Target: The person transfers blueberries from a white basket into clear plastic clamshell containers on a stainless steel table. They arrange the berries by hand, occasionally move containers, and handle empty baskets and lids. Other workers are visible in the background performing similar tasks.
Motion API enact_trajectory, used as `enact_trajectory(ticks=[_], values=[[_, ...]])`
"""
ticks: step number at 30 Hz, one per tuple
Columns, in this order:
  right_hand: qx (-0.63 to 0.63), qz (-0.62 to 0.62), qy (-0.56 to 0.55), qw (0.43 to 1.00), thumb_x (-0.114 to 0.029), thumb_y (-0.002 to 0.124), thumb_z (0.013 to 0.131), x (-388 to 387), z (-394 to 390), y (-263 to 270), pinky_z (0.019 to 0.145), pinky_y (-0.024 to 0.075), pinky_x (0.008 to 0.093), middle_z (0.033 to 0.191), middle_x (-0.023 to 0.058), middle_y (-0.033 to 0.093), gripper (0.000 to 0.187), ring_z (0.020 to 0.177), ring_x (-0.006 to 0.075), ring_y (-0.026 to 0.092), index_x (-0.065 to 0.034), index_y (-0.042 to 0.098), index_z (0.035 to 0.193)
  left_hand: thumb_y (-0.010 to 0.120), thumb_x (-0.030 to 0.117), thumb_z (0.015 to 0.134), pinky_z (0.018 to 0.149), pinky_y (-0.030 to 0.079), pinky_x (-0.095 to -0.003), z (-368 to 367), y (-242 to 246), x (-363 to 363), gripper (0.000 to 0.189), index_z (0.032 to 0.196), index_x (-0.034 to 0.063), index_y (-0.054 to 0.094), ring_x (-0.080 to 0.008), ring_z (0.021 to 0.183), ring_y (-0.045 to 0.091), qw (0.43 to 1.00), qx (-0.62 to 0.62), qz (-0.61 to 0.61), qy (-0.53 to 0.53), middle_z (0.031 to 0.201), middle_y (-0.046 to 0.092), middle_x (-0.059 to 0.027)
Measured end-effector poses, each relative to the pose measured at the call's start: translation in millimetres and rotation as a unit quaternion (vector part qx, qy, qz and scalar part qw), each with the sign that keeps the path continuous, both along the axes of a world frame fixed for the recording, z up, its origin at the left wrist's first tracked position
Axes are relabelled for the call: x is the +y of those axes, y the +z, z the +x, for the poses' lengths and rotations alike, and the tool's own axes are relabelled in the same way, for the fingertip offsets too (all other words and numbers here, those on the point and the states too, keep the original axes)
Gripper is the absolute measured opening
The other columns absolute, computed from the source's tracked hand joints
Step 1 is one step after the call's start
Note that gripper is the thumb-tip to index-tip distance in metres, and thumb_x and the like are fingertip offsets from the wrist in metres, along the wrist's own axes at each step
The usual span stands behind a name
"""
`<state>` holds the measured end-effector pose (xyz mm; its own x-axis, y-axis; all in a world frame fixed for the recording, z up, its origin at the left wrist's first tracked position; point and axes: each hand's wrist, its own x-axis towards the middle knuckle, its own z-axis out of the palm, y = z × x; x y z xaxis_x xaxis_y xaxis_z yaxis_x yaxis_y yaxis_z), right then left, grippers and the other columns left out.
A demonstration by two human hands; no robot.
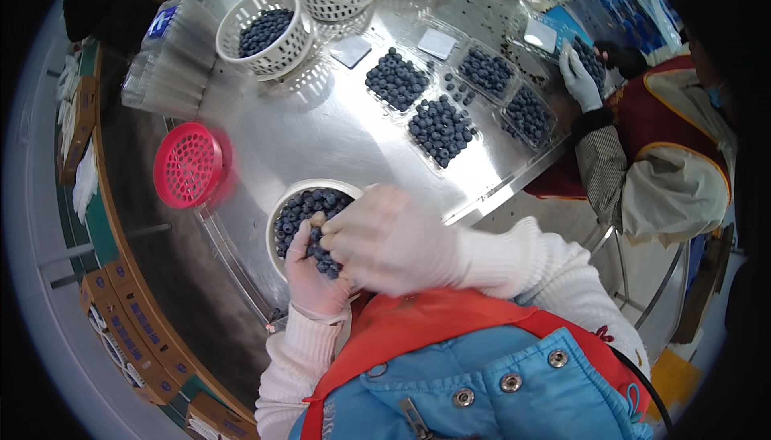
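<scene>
Just in front of me stands a white basket (277,208) filled with blueberries (308,206). My left hand (313,286), in a thin pale glove, is cupped at the basket's near side with several blueberries (325,262) in it. Gloved too, my right hand (391,241) is blurred and hovers over that palm, its fingertips close to the berries. Whether a berry sits between those fingertips is hidden. Further off, two clear plastic punnets of blueberries (397,80) (441,130) lie on the steel table (283,133).
A red perforated basket (188,165) sits at the table's left edge, near stacked clear punnets (174,57). White baskets (265,36) with blueberries line the back. On the right, a co-worker's gloved hand (579,75) holds a filled punnet. Loose berries (459,89) lie between punnets.
</scene>
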<state>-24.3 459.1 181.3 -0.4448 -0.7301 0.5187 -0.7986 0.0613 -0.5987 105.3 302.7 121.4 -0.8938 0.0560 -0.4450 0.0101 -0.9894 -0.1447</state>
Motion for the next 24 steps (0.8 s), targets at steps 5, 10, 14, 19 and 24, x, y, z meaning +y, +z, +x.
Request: enact_trajectory(ticks=[5, 10, 14, 19, 24], values=[[-0.29, 0.087, -0.279, 0.911, -0.014, 0.07, 0.087, 122, -61, -89, 0.08, 0.055, 0.0347, 0.094, 0.009, 0.07, 0.016, 0.084, 0.0227, 0.068, -0.0023, 0.073, 0.098, 0.05, 0.024, 0.105, 0.061, 0.041, -0.0251, -1, 31, -4, 0.019, 0.107, 0.0053, 0.056, -0.0095, 0.073, 0.044, 0.995, -0.011, 0.096, 0.029, 0.091, 0.047, -0.0024], [-0.052, 0.17, -0.212, 0.961, -0.034, 0.07, 0.086, 124, -127, -96, 0.113, 0.0377, 0.0528, 0.145, 0.018, 0.053, 0.048, 0.135, 0.0366, 0.049, -0.016, 0.063, 0.131, 0.051, 0.024, 0.105, 0.057, 0.036, -0.0239, -15, 32, 8, 0.019, 0.105, 0.0053, 0.057, -0.01, 0.067, 0.039, 0.996, -0.017, 0.082, -0.027, 0.088, 0.046, -0.0022], [0.081, 0.329, -0.139, 0.931, -0.052, 0.069, 0.086, 65, -128, -129, 0.107, 0.036, 0.0627, 0.157, 0.0095, 0.037, 0.062, 0.143, 0.0367, 0.036, -0.0242, 0.052, 0.139, 0.051, 0.024, 0.105, 0.057, 0.037, -0.0247, -29, 33, 27, 0.02, 0.105, 0.0053, 0.058, -0.0108, 0.067, 0.04, 0.997, -0.028, 0.057, -0.042, 0.088, 0.047, -0.0033], [0.062, 0.241, -0.186, 0.951, -0.038, 0.066, 0.088, 64, -126, -156, 0.092, 0.0472, 0.0485, 0.129, 0.0072, 0.056, 0.034, 0.115, 0.0312, 0.053, -0.0185, 0.061, 0.116, 0.053, 0.024, 0.104, 0.057, 0.037, -0.0249, -21, 27, 30, 0.019, 0.106, 0.0059, 0.059, -0.0116, 0.067, 0.04, 0.998, -0.052, 0.017, -0.04, 0.088, 0.049, -0.0039], [0.072, 0.28, -0.159, 0.944, -0.026, 0.065, 0.085, 59, -133, -149, 0.073, 0.0565, 0.0421, 0.106, 0.0096, 0.056, 0.021, 0.096, 0.0315, 0.06, -0.0143, 0.062, 0.103, 0.052, 0.024, 0.105, 0.057, 0.037, -0.0251, -15, 22, 32, 0.019, 0.106, 0.0061, 0.059, -0.012, 0.068, 0.041, 0.998, -0.058, 0.02, -0.027, 0.089, 0.049, -0.004]])
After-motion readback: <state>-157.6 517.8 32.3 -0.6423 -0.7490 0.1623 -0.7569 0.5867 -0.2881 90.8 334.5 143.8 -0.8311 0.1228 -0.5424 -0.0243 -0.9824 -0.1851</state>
